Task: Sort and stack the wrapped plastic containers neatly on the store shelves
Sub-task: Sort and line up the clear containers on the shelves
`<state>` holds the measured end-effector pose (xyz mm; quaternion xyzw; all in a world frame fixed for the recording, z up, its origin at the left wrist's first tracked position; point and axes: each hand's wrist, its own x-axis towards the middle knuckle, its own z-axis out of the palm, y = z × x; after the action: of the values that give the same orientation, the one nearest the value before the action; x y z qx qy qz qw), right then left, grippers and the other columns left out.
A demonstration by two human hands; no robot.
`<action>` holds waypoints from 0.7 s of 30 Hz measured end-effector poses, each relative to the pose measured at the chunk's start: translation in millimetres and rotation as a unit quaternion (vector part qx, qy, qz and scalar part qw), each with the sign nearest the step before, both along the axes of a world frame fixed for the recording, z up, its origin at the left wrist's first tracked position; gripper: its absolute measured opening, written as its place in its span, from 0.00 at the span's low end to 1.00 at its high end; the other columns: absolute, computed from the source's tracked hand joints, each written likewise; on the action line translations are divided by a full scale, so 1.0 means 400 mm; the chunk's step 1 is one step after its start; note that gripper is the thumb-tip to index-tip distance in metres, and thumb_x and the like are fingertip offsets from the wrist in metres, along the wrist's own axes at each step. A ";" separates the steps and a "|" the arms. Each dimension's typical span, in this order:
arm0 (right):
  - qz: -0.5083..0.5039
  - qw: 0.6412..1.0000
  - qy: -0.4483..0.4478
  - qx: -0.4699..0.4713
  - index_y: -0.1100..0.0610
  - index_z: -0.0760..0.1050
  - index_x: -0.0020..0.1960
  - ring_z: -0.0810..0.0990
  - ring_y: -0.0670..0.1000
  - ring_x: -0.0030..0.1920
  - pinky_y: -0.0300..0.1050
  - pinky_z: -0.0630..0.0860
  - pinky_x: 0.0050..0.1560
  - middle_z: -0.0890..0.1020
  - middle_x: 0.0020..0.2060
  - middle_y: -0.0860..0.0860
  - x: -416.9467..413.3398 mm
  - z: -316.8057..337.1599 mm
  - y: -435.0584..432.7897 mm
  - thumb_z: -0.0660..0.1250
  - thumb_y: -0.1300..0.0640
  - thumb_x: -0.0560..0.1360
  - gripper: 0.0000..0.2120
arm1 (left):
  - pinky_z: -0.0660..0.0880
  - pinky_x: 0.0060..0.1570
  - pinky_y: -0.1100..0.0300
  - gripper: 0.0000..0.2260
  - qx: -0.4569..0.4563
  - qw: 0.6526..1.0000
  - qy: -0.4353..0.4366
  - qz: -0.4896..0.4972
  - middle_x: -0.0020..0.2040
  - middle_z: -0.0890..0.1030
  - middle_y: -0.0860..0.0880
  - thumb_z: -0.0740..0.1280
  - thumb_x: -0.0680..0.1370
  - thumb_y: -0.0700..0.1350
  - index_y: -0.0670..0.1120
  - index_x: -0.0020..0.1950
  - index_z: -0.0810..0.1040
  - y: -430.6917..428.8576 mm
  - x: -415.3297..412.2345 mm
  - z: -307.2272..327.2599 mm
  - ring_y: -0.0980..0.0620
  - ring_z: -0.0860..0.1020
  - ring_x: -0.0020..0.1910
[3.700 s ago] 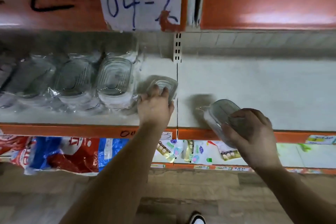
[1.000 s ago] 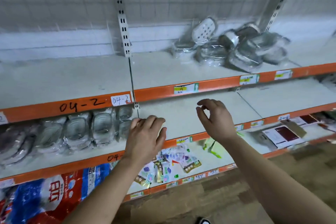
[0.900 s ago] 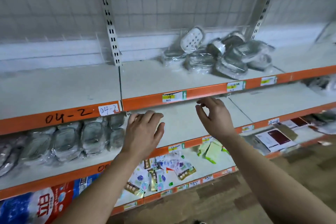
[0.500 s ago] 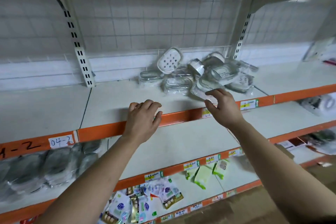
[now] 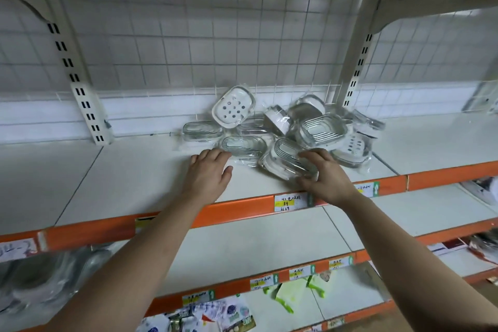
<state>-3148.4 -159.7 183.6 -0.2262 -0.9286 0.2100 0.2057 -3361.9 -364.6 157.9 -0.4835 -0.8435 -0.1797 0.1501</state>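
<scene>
Both hands are now up from the lower tier at the shelf (image 5: 134, 170) holding the jumbled pile of wrapped containers (image 5: 320, 129): my right hand (image 5: 327, 175) seems to grip the nearest container (image 5: 283, 159), my left hand (image 5: 208, 172) lies open beside it, so sorting starts here.

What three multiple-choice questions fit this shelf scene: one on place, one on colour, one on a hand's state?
1. Where is the pile of wrapped containers? A floor; B lowest shelf; C shelf before the wire grid.
2. That shelf's front edge colour? A orange; B blue; C green.
3. What is the right hand doing? A hanging idle; B gripping a clear container; C holding a price tag.
Answers: C, the pile lies just before the grid; A, the strip is orange; B, fingers and thumb curl round it.
</scene>
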 end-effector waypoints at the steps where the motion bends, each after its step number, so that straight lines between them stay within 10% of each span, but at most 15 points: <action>1: 0.001 1.000 0.011 -0.006 0.56 0.75 0.66 0.72 0.47 0.59 0.28 0.62 0.56 0.73 0.61 0.51 -0.005 -0.001 0.008 0.71 0.44 0.65 0.32 | 0.71 0.55 0.47 0.28 -0.002 1.000 -0.003 0.002 0.59 0.80 0.45 0.49 0.75 0.56 0.45 0.64 0.79 0.012 -0.007 -0.001 0.40 0.77 0.57; 5: 0.011 0.998 0.063 -0.014 0.53 0.79 0.56 0.74 0.48 0.56 0.22 0.62 0.54 0.74 0.56 0.49 -0.027 -0.010 0.036 0.80 0.51 0.65 0.22 | 0.70 0.58 0.46 0.25 0.012 1.000 -0.010 0.007 0.62 0.79 0.44 0.53 0.76 0.55 0.45 0.65 0.78 0.055 -0.036 -0.005 0.40 0.76 0.62; 9: 0.016 0.998 0.057 0.001 0.51 0.76 0.54 0.67 0.47 0.53 0.41 0.64 0.53 0.78 0.51 0.45 -0.047 -0.013 0.032 0.79 0.45 0.65 0.23 | 0.69 0.62 0.45 0.23 0.012 1.000 -0.001 -0.002 0.68 0.75 0.43 0.59 0.75 0.50 0.43 0.68 0.76 0.091 -0.061 0.003 0.41 0.71 0.69; 16: -0.024 0.983 0.166 -0.071 0.50 0.71 0.51 0.70 0.47 0.53 0.38 0.65 0.52 0.75 0.50 0.49 -0.052 -0.037 0.008 0.68 0.35 0.61 0.26 | 0.53 0.75 0.53 0.36 -0.077 0.992 -0.088 -0.045 0.78 0.63 0.49 0.42 0.74 0.65 0.52 0.77 0.65 0.134 -0.105 0.015 0.48 0.55 0.79; 21: -0.027 0.966 0.235 -0.104 0.49 0.71 0.54 0.71 0.37 0.54 0.27 0.65 0.54 0.74 0.52 0.48 -0.065 -0.039 -0.019 0.70 0.38 0.63 0.25 | 0.70 0.57 0.57 0.37 -0.025 0.993 -0.101 -0.060 0.59 0.72 0.47 0.56 0.67 0.71 0.46 0.63 0.77 0.121 -0.098 0.027 0.47 0.75 0.58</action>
<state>-3174.2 -167.1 168.0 -0.2162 -0.8207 0.3473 0.3989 -3401.0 -316.2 168.8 -0.5158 -0.8283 -0.2149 0.0404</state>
